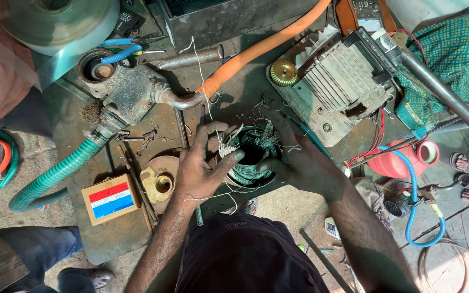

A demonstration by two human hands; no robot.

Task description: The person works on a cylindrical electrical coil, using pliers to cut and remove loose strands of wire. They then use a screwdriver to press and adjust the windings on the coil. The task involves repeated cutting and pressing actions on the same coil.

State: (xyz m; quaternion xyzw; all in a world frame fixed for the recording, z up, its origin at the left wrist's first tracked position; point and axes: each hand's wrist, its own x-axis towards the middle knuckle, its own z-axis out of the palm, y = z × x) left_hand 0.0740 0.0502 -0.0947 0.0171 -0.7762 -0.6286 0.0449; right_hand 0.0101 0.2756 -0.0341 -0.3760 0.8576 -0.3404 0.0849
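We held a round coil of green wire (252, 154) in the middle of the dark metal table (109, 239), with white strings (225, 145) sticking out of its top. Our left hand (202, 165) was pressed on the coil's left side, with the fingers spread and the thumb on the rim. Our right hand (299, 163) wrapped around its right side. Just left of the coil lay a rusty round plate (161, 182), and next to that sat a small box with red, white and blue stripes (109, 198). Farther back stood a grey pump (131, 95) with a green hose (55, 176) on it. An orange hose (261, 46) ran past a ribbed metal motor (337, 76) with a little brass gear (284, 72).
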